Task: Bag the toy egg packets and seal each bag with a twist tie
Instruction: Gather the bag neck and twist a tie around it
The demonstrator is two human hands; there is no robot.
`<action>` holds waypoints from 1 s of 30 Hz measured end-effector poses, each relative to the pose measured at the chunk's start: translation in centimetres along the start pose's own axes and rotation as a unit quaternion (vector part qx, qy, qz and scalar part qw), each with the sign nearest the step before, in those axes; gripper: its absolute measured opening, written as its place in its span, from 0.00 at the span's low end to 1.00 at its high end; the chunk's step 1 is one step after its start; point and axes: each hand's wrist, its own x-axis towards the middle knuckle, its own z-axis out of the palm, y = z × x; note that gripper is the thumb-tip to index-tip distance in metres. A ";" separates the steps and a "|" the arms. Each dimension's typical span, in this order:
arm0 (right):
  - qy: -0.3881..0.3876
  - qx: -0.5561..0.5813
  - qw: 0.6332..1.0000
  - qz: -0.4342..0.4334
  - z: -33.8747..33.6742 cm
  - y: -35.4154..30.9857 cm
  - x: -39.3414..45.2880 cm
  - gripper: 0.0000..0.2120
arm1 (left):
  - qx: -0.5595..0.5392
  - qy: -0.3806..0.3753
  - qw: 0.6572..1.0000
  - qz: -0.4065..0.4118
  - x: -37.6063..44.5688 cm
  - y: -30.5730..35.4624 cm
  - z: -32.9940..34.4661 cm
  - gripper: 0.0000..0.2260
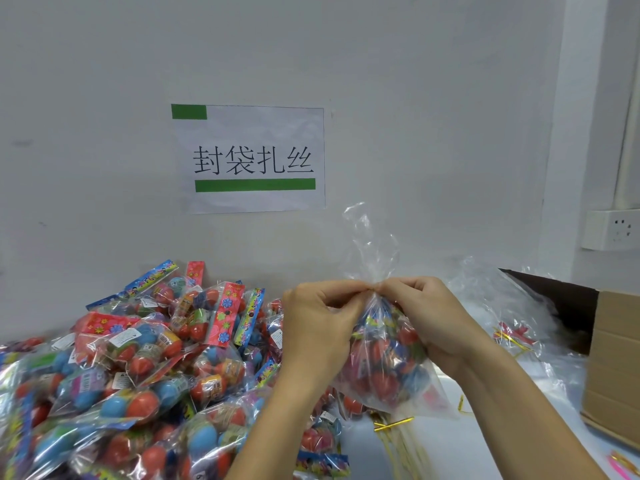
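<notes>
Right now we have both hands up at the neck of a clear bag [384, 358], held above the table [460, 441] in front of the wall. Our left hand [320, 327] pinches the gathered plastic from the left, fingers curled in; our right hand [427, 317] pinches it from the right, and the fingertips of the two meet at the neck. Above them the bag's loose top fans upward. Whether a tie is already round the neck we cannot tell.

Inside the bag, red and blue egg packets are bunched together, and the bag's bottom hangs just over the table. To the left lies a big pile of packets [138, 368], reaching the wall. Under the bag, gold ties [393, 426] lie on the table. To the right sit more clear bags [498, 306], and beyond them a cardboard box [613, 362]. On the wall hangs a paper sign [254, 159] with green bars, and a socket [611, 230] at far right.
</notes>
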 end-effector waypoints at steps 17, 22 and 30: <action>0.012 0.018 0.999 -0.034 -0.8 -0.3 -0.2 0.08 | 0.030 -0.066 0.996 -0.058 0.5 0.2 -0.5 0.05; -0.009 0.027 0.998 -0.056 -0.7 -0.9 -0.7 0.09 | -0.090 -0.021 0.981 -0.170 0.4 0.8 -0.1 0.05; 0.010 0.006 0.997 -0.077 -0.8 -0.8 -0.7 0.16 | -0.087 -0.052 0.969 -0.227 0.7 -0.5 -0.2 0.19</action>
